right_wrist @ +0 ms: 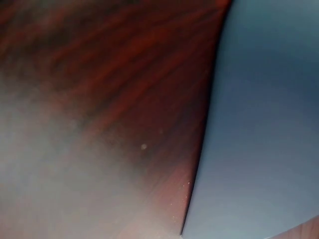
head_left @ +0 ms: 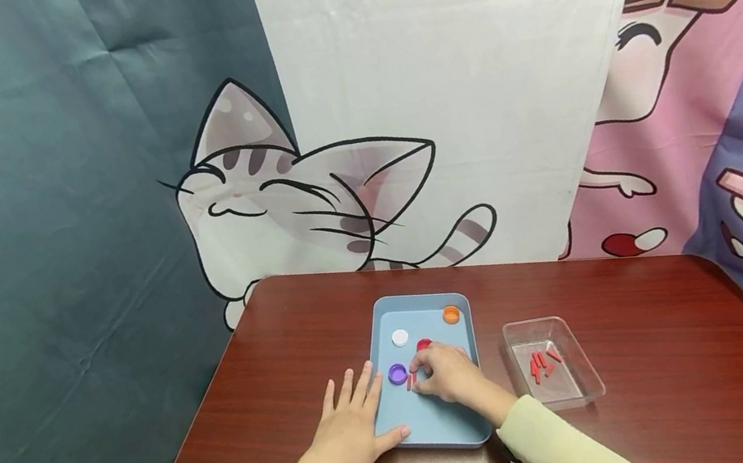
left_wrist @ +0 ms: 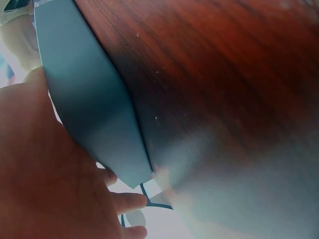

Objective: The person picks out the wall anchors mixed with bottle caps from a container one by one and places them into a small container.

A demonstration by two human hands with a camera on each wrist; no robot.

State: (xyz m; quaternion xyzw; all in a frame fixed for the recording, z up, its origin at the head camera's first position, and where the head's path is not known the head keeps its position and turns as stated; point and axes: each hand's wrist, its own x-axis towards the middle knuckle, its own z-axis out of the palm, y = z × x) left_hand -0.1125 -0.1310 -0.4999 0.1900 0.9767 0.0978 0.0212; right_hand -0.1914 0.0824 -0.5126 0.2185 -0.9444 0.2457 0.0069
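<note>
A blue tray (head_left: 441, 426) lies on the table, holding several small round caps. Spread along its left rim is my left hand (head_left: 352, 431), fingers straight and the thumb over the near left corner. The left wrist view shows that hand (left_wrist: 60, 169) beside the tray's outer wall (left_wrist: 87, 94). Over the tray, my right hand (head_left: 448, 372) pinches a short red stick (head_left: 414, 378) between thumb and fingers. Another red stick (head_left: 409, 382) lies just left of it, near the purple cap (head_left: 398, 374). A red cap (head_left: 423, 345) is partly hidden behind the right hand.
On the tray's far part sit a white cap (head_left: 400, 337) and an orange cap (head_left: 451, 315). Right of the tray stands a clear plastic box (head_left: 574, 386) with several red sticks (head_left: 539, 361). The brown table (head_left: 688, 359) meets a printed curtain (head_left: 479, 82) at the back.
</note>
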